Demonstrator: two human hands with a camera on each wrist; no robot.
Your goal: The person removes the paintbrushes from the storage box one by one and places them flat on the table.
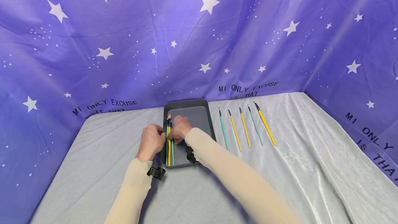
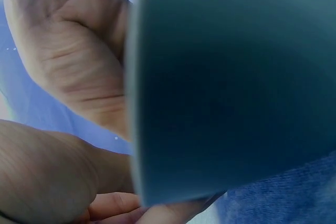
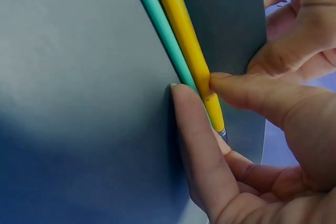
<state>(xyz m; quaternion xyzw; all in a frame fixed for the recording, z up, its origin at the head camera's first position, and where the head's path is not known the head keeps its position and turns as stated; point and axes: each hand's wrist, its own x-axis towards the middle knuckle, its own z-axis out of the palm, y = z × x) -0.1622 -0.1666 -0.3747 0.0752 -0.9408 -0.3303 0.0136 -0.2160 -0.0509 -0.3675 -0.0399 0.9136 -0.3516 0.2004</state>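
Note:
A dark grey rectangular tray [image 1: 203,113] holds several yellow and teal paintbrushes [image 1: 169,153] lying lengthwise along its left wall. My left hand [image 1: 151,141] grips that left wall, thumb and fingers at the rim. Inside the tray, my right hand [image 1: 181,128] pinches brushes near their bristle ends. The right wrist view shows its thumb against a yellow paintbrush [image 3: 186,27] and its index finger beside a teal paintbrush [image 3: 163,30]. The grey tray wall [image 2: 231,87] fills much of the left wrist view and hides part of the hands.
Right of the tray, several paintbrushes lie side by side on the pale cloth, among them a teal paintbrush [image 1: 223,130] and a thicker yellow paintbrush [image 1: 266,126]. A purple star-printed curtain [image 1: 174,20] rises behind the table [image 1: 311,168].

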